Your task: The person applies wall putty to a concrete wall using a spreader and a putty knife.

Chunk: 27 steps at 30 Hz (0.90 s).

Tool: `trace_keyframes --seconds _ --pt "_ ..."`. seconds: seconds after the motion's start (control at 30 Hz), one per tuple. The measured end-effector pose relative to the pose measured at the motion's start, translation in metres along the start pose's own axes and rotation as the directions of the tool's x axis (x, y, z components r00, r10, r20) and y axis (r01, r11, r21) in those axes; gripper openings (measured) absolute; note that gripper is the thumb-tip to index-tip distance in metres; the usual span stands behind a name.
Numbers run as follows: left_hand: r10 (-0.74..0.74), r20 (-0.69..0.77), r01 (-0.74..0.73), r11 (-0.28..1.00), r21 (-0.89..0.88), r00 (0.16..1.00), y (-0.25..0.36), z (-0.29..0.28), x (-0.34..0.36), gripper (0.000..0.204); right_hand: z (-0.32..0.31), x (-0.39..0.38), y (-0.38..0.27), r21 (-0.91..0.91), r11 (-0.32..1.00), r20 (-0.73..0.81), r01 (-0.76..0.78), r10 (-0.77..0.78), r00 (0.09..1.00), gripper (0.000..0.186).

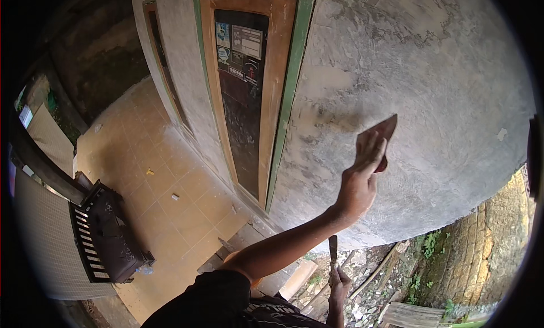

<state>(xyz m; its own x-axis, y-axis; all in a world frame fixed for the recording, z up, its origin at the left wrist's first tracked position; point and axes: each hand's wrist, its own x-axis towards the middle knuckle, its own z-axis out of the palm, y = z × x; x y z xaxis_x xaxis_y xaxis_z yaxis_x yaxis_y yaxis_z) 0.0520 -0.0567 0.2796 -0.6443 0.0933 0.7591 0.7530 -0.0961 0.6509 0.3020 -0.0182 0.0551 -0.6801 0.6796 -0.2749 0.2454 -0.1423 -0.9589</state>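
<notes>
My left hand [362, 180] reaches up across the plastered grey wall [447, 56], gripping a dark reddish flat spreader [387, 128] held at its surface, beside pale patches and smears. Lower down, my right hand [340, 285] grips a narrow scraper-like tool [333, 250] pointing upward below my left forearm. A wooden-framed glass door panel [242, 129] with stickers and a green outer trim stands left of the spreader.
A tiled porch floor [175, 175] lies left, with small scraps on it and a dark slatted bench [107, 237] along its edge. A narrow window [158, 44] is farther left. Below the wall are rubble [360, 308], weeds and a mossy rough surface [476, 260].
</notes>
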Motion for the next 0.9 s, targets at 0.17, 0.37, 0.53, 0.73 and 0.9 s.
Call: trace_keyframes --seconds 0.17,0.37,0.53,0.73,0.9 --pt "-0.141 -0.346 0.140 0.990 -0.027 0.927 -0.042 -0.050 0.080 0.054 -0.007 -0.007 0.000 -0.015 1.000 -0.028 -0.025 0.025 0.999 0.023" --pt "0.092 0.015 -0.093 0.984 0.153 0.996 -0.047 0.049 0.010 0.063 -0.002 -0.005 -0.001 -0.008 0.998 -0.057 -0.054 0.054 0.997 0.023" --pt "0.106 -0.182 -0.092 0.992 0.085 0.978 -0.032 0.007 -0.005 0.053 -0.002 -0.009 -0.004 -0.018 0.999 -0.028 -0.029 0.028 0.999 0.024" --pt "0.032 -0.289 0.019 0.985 0.172 0.957 -0.046 0.014 0.074 0.062 -0.009 -0.012 0.008 0.011 1.000 -0.043 -0.018 0.018 0.999 0.025" --pt "0.148 0.144 -0.132 0.984 -0.117 0.978 -0.017 0.068 -0.046 0.062 0.003 -0.006 0.002 -0.006 0.998 -0.020 -0.056 0.055 0.998 0.025"
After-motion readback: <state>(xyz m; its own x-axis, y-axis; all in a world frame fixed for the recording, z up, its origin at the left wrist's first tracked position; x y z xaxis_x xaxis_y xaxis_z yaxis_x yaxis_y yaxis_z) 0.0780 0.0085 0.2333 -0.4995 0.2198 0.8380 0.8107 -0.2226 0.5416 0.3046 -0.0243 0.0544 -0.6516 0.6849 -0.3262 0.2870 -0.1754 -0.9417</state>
